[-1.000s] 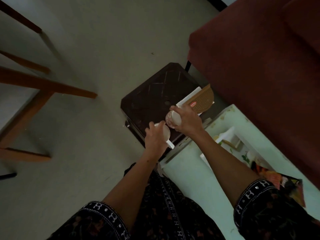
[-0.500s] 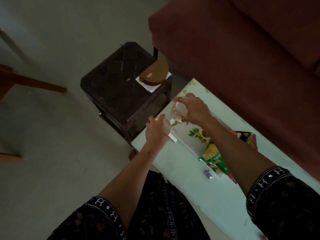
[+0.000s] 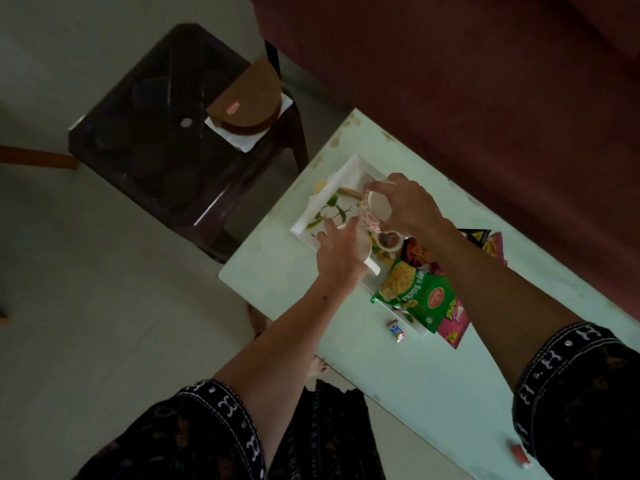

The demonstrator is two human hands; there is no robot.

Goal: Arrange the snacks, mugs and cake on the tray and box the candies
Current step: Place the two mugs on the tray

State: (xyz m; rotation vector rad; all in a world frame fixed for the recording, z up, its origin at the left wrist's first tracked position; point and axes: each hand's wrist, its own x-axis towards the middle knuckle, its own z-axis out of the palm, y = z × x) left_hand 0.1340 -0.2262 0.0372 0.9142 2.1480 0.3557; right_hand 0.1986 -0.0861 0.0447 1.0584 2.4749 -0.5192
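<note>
My left hand [image 3: 341,252] covers most of the plain mug [image 3: 367,255], and my right arm hides part of the snack packets [image 3: 415,296]. The tray [image 3: 349,174] is half buried under them. A small red thing [image 3: 518,455] near my right sleeve is too blurred to name.

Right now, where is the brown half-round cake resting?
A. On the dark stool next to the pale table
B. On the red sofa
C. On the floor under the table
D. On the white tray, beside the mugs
A: the cake sits on white paper on a corner of the dark stool, apart from the tray, over which both hands hold mugs.
</note>
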